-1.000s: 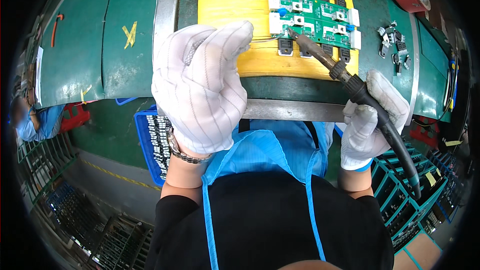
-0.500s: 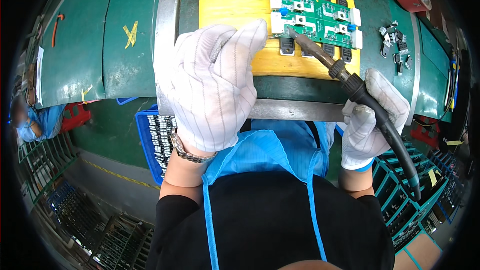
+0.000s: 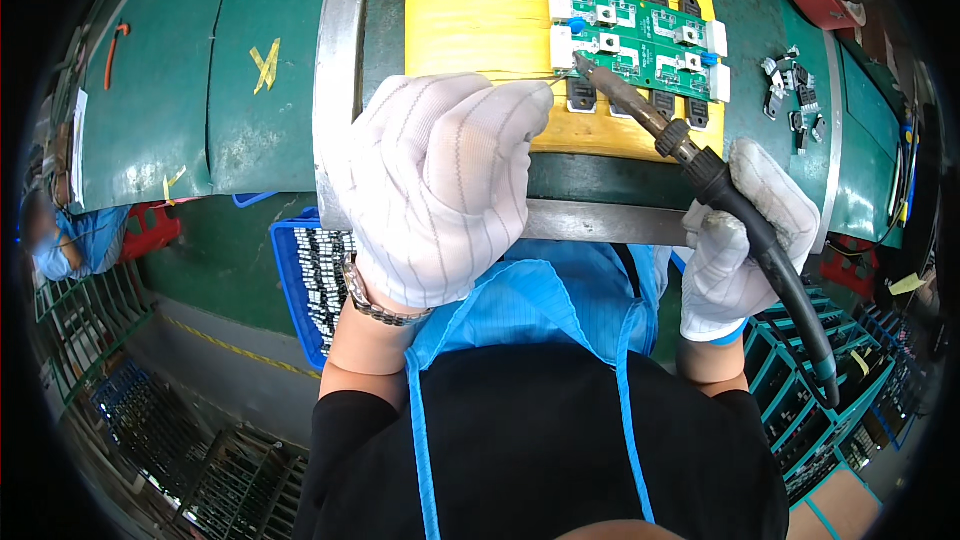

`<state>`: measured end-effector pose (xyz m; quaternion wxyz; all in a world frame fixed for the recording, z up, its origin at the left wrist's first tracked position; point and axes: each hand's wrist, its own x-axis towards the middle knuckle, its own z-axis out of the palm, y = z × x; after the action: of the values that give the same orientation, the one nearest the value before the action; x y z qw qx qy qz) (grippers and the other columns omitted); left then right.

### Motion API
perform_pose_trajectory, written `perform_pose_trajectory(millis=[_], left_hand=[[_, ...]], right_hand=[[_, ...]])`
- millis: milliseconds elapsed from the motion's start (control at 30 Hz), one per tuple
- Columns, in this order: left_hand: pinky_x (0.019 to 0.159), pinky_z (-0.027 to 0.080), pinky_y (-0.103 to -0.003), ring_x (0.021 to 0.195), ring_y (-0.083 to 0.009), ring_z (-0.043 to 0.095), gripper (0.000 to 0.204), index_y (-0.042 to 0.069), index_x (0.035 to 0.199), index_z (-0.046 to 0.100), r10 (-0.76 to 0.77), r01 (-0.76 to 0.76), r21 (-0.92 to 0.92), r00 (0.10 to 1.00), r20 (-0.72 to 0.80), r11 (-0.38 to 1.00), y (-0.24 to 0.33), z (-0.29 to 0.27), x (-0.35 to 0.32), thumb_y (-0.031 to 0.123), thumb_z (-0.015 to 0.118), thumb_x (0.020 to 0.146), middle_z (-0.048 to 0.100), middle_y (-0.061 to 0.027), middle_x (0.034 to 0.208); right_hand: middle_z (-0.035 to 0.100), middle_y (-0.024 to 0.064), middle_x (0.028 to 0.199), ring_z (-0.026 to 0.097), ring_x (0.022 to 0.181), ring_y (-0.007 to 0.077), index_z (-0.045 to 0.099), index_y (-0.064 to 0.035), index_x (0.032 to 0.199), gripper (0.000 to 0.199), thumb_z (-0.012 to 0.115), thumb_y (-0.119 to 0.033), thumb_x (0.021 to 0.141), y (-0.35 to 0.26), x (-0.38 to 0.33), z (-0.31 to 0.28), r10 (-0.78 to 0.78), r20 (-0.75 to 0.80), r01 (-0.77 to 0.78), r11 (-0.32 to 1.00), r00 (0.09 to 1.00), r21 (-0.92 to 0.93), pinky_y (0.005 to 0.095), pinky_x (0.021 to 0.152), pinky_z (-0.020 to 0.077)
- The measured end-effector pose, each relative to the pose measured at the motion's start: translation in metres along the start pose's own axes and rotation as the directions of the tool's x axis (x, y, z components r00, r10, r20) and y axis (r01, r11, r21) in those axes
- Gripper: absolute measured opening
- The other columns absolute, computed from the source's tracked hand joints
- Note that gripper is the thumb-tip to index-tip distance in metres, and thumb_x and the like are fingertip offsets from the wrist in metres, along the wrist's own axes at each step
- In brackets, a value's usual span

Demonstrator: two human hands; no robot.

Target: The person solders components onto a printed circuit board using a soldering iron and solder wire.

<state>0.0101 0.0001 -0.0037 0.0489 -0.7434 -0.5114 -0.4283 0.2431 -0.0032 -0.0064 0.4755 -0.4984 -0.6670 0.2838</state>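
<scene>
Head view: right hand (image 3: 745, 230), gloved, is closed around the black handle of a soldering iron (image 3: 690, 155), whose tip sits at the lower left edge of the green board (image 3: 640, 40); the board lies on a yellow pad (image 3: 470, 10) on the green bench (image 3: 160, 90). Left hand (image 3: 440, 180), gloved, pinches a thin solder wire (image 3: 558, 79) between fingertips, its end meeting the iron tip at the board. Judged step: soldering one joint on the near-left row; the next move calls for steady feed of wire, a clean lift of the tip, then a shift to the neighbouring lead.
</scene>
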Motion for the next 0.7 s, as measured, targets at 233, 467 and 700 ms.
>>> perform_pose_trajectory(millis=[233,467,700], left_hand=[[0.073,0.055,-0.033,0.081,-0.0222,0.069,0.029,0.011,0.095,0.07,0.011,-0.011,0.022,1.0,0.006,1.0,-0.002,0.004,-0.001,-0.006,0.079,0.074,0.071,-0.0013,0.092],[0.071,0.054,-0.031,0.082,-0.0207,0.068,0.03,0.01,0.098,0.071,0.034,-0.036,0.054,0.998,0.044,0.998,-0.003,0.006,-0.003,-0.008,0.078,0.075,0.071,-0.0039,0.096],[0.083,0.054,-0.029,0.091,-0.0195,0.067,0.033,-0.008,0.128,0.055,-0.287,0.259,-0.171,0.944,-0.165,0.95,-0.002,0.009,0.004,-0.004,0.059,0.096,0.069,-0.0142,0.11]], right_hand=[[0.074,0.0202,0.099,0.074,0.094,0.0333,0.073,0.0069,0.103,0.061,0.085,-0.047,0.076,-0.002,0.003,0.0,-0.006,0.044,0.008,0.999,0.999,-0.031,0.0388,0.092,0.0549],[0.074,0.021,0.099,0.074,0.097,0.0323,0.073,0.0072,0.104,0.061,0.083,-0.047,0.078,0.0,0.0,0.004,0.009,0.047,-0.01,1.0,0.999,0.028,0.0387,0.093,0.0542],[0.068,0.0187,0.097,0.063,0.061,0.0145,0.063,0.0041,0.088,0.049,0.078,-0.042,0.087,-0.002,0.006,0.009,-0.025,-0.238,0.073,0.978,0.971,0.196,0.0263,0.061,0.0527]])
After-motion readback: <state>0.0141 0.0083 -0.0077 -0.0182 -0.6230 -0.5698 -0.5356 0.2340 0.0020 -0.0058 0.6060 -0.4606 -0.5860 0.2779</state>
